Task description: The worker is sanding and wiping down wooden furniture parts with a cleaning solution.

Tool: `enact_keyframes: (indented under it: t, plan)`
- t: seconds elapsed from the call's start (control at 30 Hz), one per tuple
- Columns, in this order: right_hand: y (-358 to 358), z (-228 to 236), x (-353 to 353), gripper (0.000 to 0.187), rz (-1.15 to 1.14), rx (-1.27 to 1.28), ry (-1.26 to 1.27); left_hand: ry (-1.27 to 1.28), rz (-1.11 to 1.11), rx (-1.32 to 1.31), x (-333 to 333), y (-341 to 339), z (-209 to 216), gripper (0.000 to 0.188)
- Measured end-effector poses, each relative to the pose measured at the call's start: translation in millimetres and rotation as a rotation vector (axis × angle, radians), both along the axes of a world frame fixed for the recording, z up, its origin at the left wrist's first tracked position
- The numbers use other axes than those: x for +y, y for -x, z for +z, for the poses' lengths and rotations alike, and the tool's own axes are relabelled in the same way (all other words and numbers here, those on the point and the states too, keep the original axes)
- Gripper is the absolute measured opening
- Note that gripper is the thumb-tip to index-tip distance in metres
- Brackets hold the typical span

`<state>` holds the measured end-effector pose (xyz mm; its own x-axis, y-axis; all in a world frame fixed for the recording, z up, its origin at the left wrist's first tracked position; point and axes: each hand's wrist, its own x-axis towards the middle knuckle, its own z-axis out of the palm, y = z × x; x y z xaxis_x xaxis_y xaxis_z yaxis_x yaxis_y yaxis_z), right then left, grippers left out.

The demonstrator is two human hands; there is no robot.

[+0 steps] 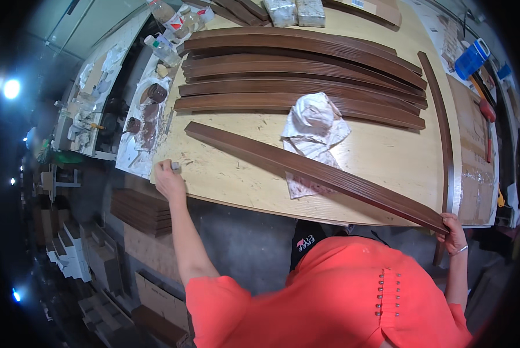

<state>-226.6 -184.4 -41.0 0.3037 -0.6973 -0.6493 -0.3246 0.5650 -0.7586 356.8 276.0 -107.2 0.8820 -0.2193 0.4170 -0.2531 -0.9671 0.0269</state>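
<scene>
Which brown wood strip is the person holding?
The slanted strip lying alone nearest the person; the right hand grips its end. The others lie stacked farther back.

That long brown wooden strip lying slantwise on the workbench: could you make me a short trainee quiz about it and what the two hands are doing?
1. True or false: the right hand grips the near end of the long wooden strip.
2. What lies partly under the strip? A) a blue box B) a crumpled white cloth C) a plastic bottle
3. Fill in: the left hand rests at the table's left ____, with a small pale object at its fingertips.

Key
1. True; its fingers wrap the end at the table's near right corner.
2. B; the white cloth runs beneath the strip.
3. Corner.
</scene>
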Motion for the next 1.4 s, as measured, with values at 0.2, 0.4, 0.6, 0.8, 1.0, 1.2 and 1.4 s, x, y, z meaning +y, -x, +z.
enact_keyframes:
  t: [0.2, 0.4, 0.6, 0.8, 1.0, 1.2, 1.4]
  plan:
    - [-2, 5, -3, 0.027, 0.110, -0.003, -0.050, 0.083, 0.039, -0.041, -10, -45, -10, 0.036]
    - [-18, 11, 20, 0.024, 0.230, 0.005, -0.125, 0.370, -0.712, 0.561, -175, 60, 47, 0.052]
    - [-9, -5, 31, 0.020, 0.345, -0.032, -0.183, -0.249, -0.935, 0.553, -267, 123, 32, 0.060]
    - [-7, -9, 28, 0.018, 0.459, -0.003, -0.106, 0.408, -0.704, 0.767, -240, 77, 38, 0.036]
    - [-10, -13, 20, 0.023, 0.563, 0.014, 0.018, 0.229, -0.429, 0.386, -127, 61, 10, 0.042]
    - [-9, -10, 14, 0.027, 0.558, -0.006, 0.017, 0.526, -1.004, 0.435, -252, 327, 29, 0.023]
    - [-16, -7, 5, 0.028, 0.497, -0.132, 0.152, 0.904, -1.325, 0.775, -272, 343, 59, 0.031]
